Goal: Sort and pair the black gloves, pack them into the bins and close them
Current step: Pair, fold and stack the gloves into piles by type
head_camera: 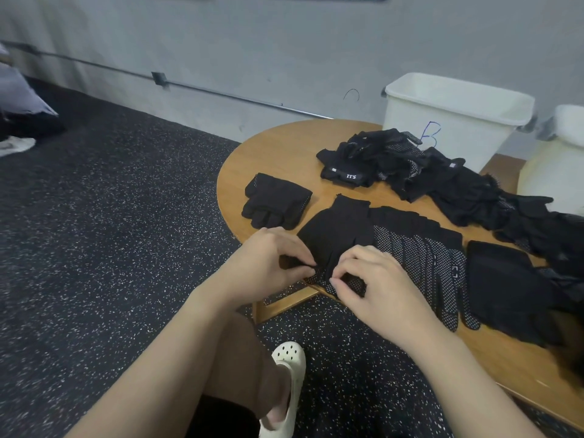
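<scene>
Hands at near desk [278, 153] edge: left hand [268, 263] and right hand [376, 289] both pinch fingertips of dotted glove [341, 238]. Bin B [455, 121] beyond the loose pile [410, 165]. Best to square fingertips flush before folding; cuffs aligned.

Lighting: even, diffuse, moderate; source not in view. Shadows soft and faint under the forearms and at the surface [271, 153] edge. No hard glare; slight sheen on the wood. White bin [442, 121] near overexposed, rim detail thin. Black gloves [410, 172] underexposed, folds merge into one dark mass; white dots still readable. Wide-angle distortion: wall pipe [189, 86] bows, right edge stretched. Right and lower-right corners smeared w/ blur; centre fairly sharp.
</scene>
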Demonstrator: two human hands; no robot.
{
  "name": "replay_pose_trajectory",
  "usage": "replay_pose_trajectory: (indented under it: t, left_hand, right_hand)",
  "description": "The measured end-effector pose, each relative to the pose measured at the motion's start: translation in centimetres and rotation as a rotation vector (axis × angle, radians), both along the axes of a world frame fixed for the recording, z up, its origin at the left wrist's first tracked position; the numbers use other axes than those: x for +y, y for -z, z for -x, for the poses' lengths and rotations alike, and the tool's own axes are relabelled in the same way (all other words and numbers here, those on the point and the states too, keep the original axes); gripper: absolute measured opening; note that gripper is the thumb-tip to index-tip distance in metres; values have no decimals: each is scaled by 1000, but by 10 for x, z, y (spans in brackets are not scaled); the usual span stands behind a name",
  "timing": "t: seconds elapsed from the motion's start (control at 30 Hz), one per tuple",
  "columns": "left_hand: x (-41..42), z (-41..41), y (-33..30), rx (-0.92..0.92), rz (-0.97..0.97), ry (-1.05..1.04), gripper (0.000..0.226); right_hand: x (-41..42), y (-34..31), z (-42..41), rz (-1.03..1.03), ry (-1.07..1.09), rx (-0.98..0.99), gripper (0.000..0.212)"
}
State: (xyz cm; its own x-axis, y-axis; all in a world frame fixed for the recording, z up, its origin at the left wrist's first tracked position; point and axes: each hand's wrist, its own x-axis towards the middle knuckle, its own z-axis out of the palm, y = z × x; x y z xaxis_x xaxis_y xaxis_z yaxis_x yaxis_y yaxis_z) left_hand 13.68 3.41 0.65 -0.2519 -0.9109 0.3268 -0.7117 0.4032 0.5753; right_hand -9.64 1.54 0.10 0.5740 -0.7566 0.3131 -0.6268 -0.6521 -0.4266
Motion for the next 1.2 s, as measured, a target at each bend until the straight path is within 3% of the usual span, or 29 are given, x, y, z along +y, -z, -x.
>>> replay_pose_trajectory:
  t: [0.13,0.33,0.43,0.47,0.7,0.83,1.03,1.2]
  left_hand:
    - [1,4,1,6,-19,27,6]
    - [-6,22,7,51,51,-108,35]
    - [-19,34,7,57,121,-196,16]
    - [-25,38,8,38,125,-189,11]
    - [-72,56,8,-161,19,0,45]
    - [-81,57,17,-309,-137,57,61]
    - [-81,55,21,-417,-141,69,77]
    - [-74,53,19,-490,-205,70,84]
  right_hand:
    - [-4,0,-2,-31,5,-13,20]
    - [-12,-3,-4,-33,21,-86,18]
    - [-24,-7,2,13,69,-151,14]
    - [-30,-8,6,27,93,-152,13]
    - [-85,-2,30,-91,233,-15,32]
    - [-101,3,27,-173,176,13,43]
    - [-112,5,17,-178,133,40,46]
    - [-114,7,14,-252,115,233,49]
